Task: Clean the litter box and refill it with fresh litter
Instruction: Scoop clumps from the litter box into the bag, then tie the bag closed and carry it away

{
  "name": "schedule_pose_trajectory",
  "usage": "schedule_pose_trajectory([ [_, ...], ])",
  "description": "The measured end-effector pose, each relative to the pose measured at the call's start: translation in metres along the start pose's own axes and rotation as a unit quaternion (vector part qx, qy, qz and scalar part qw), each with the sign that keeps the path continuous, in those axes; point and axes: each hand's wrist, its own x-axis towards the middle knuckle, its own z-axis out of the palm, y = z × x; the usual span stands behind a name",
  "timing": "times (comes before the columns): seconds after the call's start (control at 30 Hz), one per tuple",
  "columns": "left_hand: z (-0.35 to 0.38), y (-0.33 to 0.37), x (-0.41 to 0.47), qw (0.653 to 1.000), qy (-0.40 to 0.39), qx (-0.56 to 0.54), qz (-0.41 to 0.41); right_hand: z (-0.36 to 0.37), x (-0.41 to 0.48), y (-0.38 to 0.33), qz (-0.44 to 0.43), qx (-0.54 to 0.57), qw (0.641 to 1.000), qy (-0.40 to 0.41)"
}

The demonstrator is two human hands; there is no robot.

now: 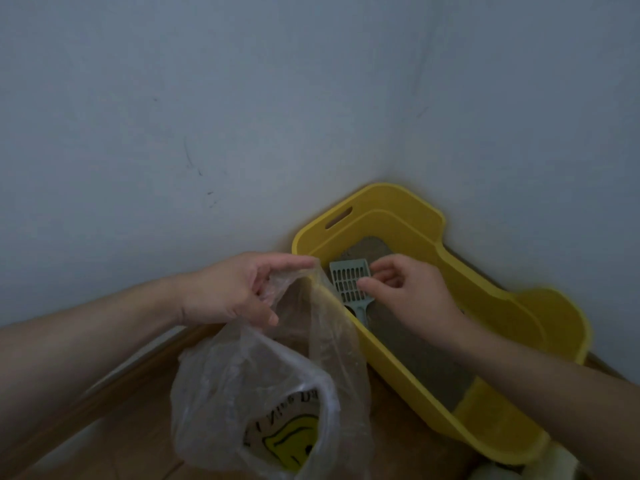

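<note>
So the yellow plastic litter box (398, 223) sits on the wooden floor (121, 427), pushed right into the corner where two pale grey-blue walls (207, 116) meet. It's a high-sided one with a slot handle cut into the far wall. There's a layer of grey litter (415, 362) along the bottom.

Lying on the litter at the far end is a pale blue-green slotted plastic scoop (348, 280). Its grid head points toward the corner and its handle points back at the camera.

The left hand (235, 289) has its grip closed on the top edge of a thin, clear, crinkly plastic bag (242, 393). Fingers and thumb bunch the plastic and hold the mouth up just outside the box's near-left wall, with the bag's edge touching or draping at that rim. The rest of the bag hangs down over the floor, and low on it there's a yellow smiley-ish print (287, 441) with some dark lettering that's too blurry to read.

The right hand (412, 296) is inside the box, over the litter. Its fingers are loosely curled right at the right edge of the scoop's head. The fingertips look like they're touching it, but honestly I can't tell if that grip has actually closed on the scoop or is only resting against it.
</note>
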Motion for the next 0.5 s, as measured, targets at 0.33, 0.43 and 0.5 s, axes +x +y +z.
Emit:
schedule_pose_trajectory([
  [0.33, 0.022, 0.014, -0.053, 0.993, 0.060, 0.098, -0.018, 0.011, -0.093, -0.070, -0.285, -0.212, 0.910, -0.213],
  [0.43, 0.027, 0.013, -0.060, 0.990, 0.075, 0.116, -0.028, 0.028, -0.097, -0.077, -0.322, -0.393, 0.809, -0.296],
  [0.5, 0.030, 0.014, -0.063, 0.989, 0.083, 0.120, -0.029, 0.036, -0.097, -0.078, -0.308, -0.449, 0.784, -0.297],
])
